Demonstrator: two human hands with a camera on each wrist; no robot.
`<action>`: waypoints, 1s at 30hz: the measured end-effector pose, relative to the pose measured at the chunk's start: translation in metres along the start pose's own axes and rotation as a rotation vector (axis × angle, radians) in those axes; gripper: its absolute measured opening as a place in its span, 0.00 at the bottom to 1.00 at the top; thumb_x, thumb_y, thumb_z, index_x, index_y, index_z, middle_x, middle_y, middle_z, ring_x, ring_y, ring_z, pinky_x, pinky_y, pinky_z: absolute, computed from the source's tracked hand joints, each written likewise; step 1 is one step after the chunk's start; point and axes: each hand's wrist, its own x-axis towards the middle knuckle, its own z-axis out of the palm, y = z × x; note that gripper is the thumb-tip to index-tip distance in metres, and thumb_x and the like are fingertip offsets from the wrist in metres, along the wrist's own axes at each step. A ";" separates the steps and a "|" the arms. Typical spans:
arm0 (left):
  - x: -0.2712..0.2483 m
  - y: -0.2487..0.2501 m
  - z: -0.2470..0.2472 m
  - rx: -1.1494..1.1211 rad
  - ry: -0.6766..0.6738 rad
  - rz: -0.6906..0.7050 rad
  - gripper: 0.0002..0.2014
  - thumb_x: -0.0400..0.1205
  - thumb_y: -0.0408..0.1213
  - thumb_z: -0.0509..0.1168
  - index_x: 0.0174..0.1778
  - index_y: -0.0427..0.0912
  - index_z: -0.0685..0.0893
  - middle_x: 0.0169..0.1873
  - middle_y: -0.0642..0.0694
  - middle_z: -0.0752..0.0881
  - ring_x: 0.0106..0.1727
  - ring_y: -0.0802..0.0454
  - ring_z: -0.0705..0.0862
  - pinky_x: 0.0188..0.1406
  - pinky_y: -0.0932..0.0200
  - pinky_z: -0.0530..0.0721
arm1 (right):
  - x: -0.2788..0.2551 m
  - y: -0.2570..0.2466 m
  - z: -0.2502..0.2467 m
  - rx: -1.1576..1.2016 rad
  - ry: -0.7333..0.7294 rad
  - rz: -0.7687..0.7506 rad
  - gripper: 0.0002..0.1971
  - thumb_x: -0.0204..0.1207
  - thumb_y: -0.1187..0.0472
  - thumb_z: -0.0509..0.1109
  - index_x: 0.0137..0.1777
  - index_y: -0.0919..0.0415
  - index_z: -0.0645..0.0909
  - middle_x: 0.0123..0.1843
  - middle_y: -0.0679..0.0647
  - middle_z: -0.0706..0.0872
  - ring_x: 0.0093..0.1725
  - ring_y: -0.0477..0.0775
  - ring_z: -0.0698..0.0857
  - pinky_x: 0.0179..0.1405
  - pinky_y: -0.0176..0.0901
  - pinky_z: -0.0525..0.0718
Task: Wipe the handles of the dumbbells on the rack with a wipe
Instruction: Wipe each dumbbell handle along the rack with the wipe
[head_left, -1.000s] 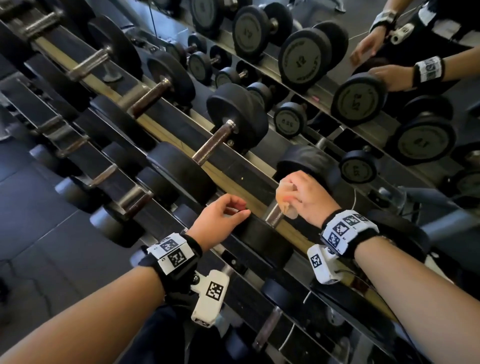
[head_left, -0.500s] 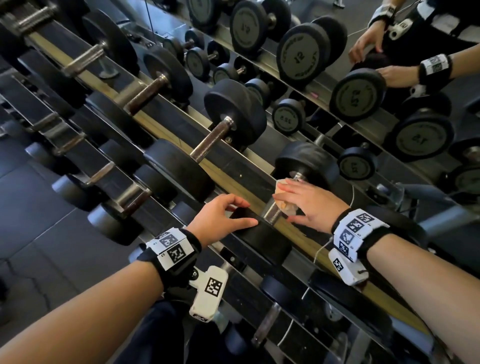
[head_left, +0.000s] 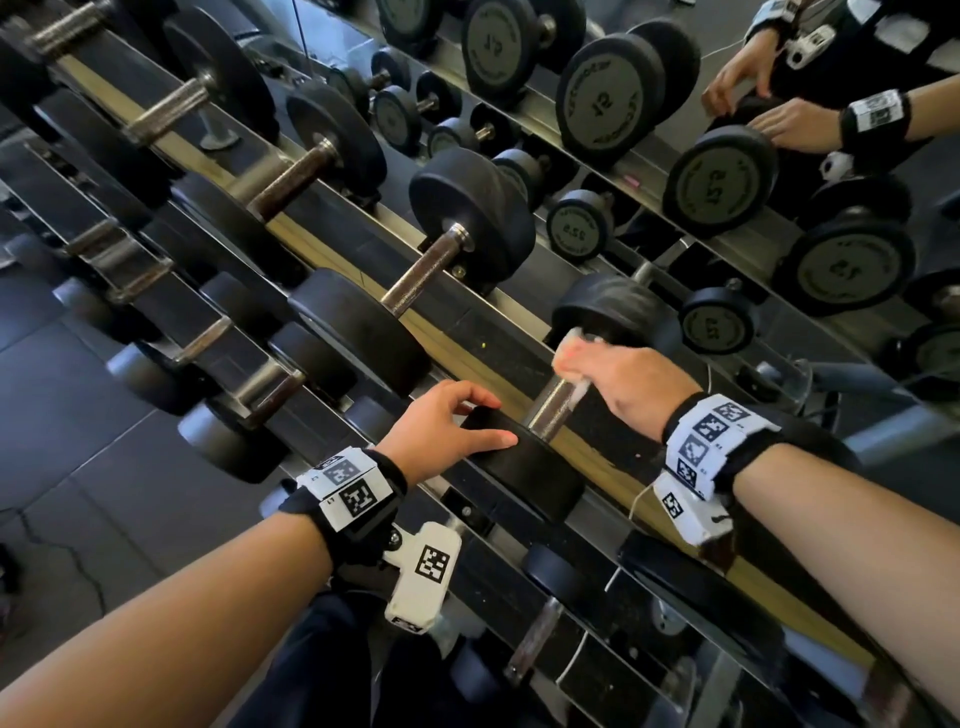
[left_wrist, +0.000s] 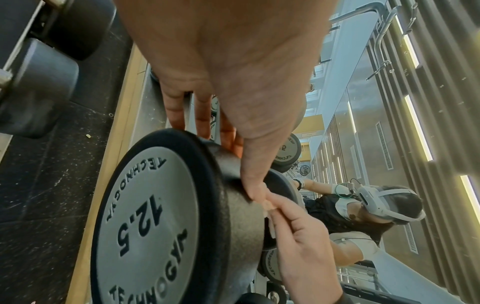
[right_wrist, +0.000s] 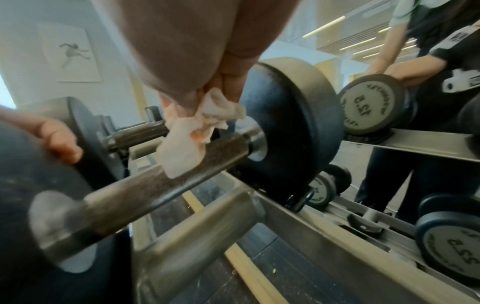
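Note:
A black 12.5 dumbbell (head_left: 530, 478) (left_wrist: 145, 226) lies across the top tier of the rack. My right hand (head_left: 618, 379) (right_wrist: 197, 61) grips a crumpled white wipe (head_left: 571, 358) (right_wrist: 182, 156) against the knurled metal handle (head_left: 550, 410) (right_wrist: 145, 189), close to the far head (head_left: 608, 306) (right_wrist: 291, 131). Only the near half of the handle shows bare. My left hand (head_left: 447, 426) (left_wrist: 221, 82) holds the near head, fingers curled over its rim and thumb along its side.
More dumbbells (head_left: 431, 275) lie side by side to the left on the same tier, and smaller ones on a lower tier (head_left: 260, 384). A mirror (head_left: 727, 171) behind the rack reflects the weights and my hands. Dark floor tiles (head_left: 78, 415) lie at the left.
My right hand has turned round the handle with the wipe, staying at its far end. My left hand has settled lower onto the near head.

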 end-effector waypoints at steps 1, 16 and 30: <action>0.000 0.001 0.000 -0.001 -0.005 -0.006 0.20 0.72 0.51 0.78 0.58 0.58 0.84 0.58 0.57 0.80 0.62 0.57 0.80 0.67 0.48 0.81 | -0.003 0.000 0.000 0.035 0.005 0.052 0.14 0.85 0.49 0.51 0.65 0.44 0.74 0.54 0.50 0.86 0.52 0.55 0.88 0.57 0.50 0.87; 0.015 0.016 -0.007 0.060 -0.126 -0.073 0.21 0.72 0.45 0.79 0.59 0.58 0.82 0.53 0.63 0.80 0.60 0.57 0.79 0.62 0.56 0.74 | -0.033 -0.014 0.002 0.492 0.293 0.542 0.12 0.85 0.55 0.65 0.58 0.50 0.90 0.47 0.46 0.91 0.49 0.45 0.86 0.49 0.31 0.77; 0.024 0.008 -0.012 0.108 -0.184 0.000 0.18 0.70 0.49 0.80 0.54 0.58 0.85 0.49 0.56 0.88 0.50 0.58 0.87 0.55 0.59 0.84 | -0.007 -0.019 0.064 0.958 0.699 0.810 0.03 0.80 0.58 0.74 0.50 0.51 0.88 0.40 0.50 0.91 0.40 0.53 0.89 0.44 0.45 0.86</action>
